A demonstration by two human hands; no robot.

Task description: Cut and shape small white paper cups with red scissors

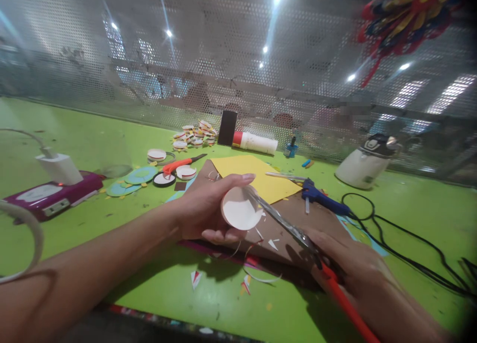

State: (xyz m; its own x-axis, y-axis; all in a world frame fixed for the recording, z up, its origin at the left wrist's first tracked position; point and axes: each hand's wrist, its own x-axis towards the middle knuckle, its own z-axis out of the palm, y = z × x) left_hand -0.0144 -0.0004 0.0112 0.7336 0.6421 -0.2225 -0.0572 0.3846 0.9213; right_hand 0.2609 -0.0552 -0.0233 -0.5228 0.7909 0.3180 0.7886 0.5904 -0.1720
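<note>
My left hand is closed around a round white paper disc, held above a brown card sheet. My right hand grips orange-handled scissors, whose metal blades reach the disc's right edge. A yellow paper sheet lies on the brown card just behind the disc. Thin white and red paper trimmings lie on the green table below my hands.
A blue glue gun with a black cable lies to the right. Behind are a second pair of orange scissors, several finished discs, a glue tube, a white kettle and a charger on a purple box. A mesh screen closes the back.
</note>
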